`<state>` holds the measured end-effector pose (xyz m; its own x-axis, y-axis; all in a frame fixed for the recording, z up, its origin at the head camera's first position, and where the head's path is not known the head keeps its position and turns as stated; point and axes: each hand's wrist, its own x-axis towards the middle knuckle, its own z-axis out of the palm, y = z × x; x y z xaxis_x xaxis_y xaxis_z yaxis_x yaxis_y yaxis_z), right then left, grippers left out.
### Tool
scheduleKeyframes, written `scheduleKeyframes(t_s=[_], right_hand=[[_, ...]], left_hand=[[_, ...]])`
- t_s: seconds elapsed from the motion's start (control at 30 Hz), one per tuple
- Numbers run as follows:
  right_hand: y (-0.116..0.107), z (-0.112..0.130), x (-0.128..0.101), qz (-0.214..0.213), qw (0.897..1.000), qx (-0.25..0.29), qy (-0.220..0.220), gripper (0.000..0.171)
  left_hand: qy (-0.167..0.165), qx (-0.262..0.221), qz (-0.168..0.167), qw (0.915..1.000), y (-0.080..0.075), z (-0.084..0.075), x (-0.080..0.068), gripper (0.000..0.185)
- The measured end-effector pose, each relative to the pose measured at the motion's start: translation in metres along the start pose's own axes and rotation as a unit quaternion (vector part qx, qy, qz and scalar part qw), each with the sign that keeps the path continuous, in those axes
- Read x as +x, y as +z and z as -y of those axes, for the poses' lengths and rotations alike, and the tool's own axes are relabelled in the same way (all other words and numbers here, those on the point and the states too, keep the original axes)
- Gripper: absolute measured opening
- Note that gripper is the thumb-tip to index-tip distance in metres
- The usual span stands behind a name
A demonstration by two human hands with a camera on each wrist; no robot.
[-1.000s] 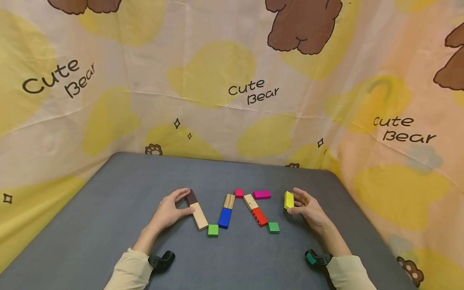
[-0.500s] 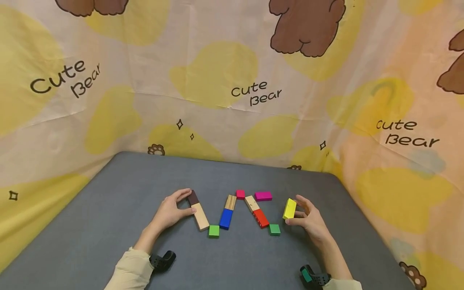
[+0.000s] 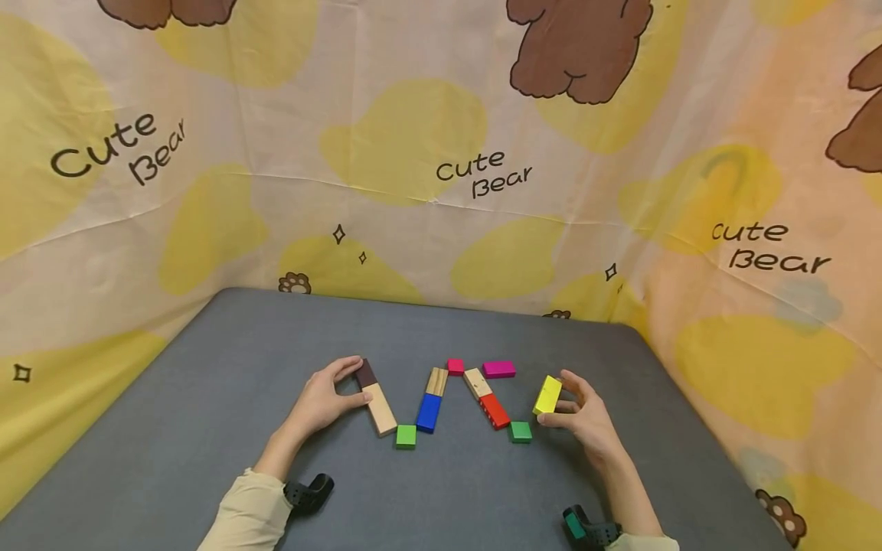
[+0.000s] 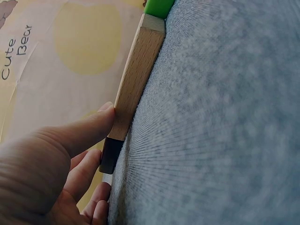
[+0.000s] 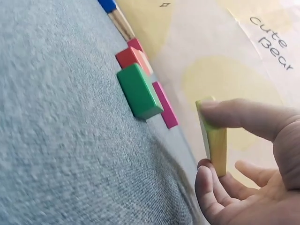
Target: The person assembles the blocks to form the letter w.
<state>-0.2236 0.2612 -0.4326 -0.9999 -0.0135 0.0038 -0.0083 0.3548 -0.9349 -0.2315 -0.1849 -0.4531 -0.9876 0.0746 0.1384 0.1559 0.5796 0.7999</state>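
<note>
My right hand [image 3: 575, 409] pinches a yellow block [image 3: 547, 394] between thumb and fingers, lifted just above the grey table [image 3: 207, 383]; the right wrist view shows the yellow block [image 5: 213, 138] held clear of the surface near a green block [image 5: 138, 91]. My left hand [image 3: 324, 398] rests against a long brown-and-wood block [image 3: 375, 398], thumb on its side, as the brown-and-wood block [image 4: 133, 89] also appears in the left wrist view. Coloured blocks lie in a zigzag: green square [image 3: 406, 436], wood-blue block [image 3: 430, 402], small red square [image 3: 455, 366], wood-red block [image 3: 486, 398], green square [image 3: 520, 431].
A magenta block [image 3: 499, 369] lies flat behind the zigzag. Cloth walls printed with bears [image 3: 441, 168] close in the table at the back and both sides. Bare grey surface stretches to the left and in front of the hands.
My right hand has carried the yellow block down and left, tilting it, closer to the right green square. The left hand has stayed on the brown-and-wood block.
</note>
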Motion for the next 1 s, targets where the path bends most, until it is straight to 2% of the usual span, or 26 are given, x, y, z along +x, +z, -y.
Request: scheduleKeyframes(t_s=[0.4, 0.57, 0.77, 1.0], right_hand=[[0.003, -0.012, 0.014, 0.007, 0.999, -0.031, 0.006, 0.099], [0.003, -0.012, 0.017, 0.012, 0.999, -0.050, -0.005, 0.103], [-0.001, -0.010, 0.019, 0.045, 0.998, -0.042, -0.007, 0.109], [-0.007, -0.013, 0.019, 0.090, 0.996, -0.015, -0.016, 0.103]], left_hand=[[-0.015, 0.003, -0.002, 0.9999, 0.000, -0.007, 0.000, 0.073], [-0.012, 0.003, -0.004, 0.9999, 0.000, -0.007, 0.000, 0.073], [-0.016, 0.004, -0.003, 0.9999, 0.001, -0.006, 0.000, 0.074], [-0.020, 0.004, -0.002, 0.9998, 0.001, -0.004, 0.001, 0.074]])
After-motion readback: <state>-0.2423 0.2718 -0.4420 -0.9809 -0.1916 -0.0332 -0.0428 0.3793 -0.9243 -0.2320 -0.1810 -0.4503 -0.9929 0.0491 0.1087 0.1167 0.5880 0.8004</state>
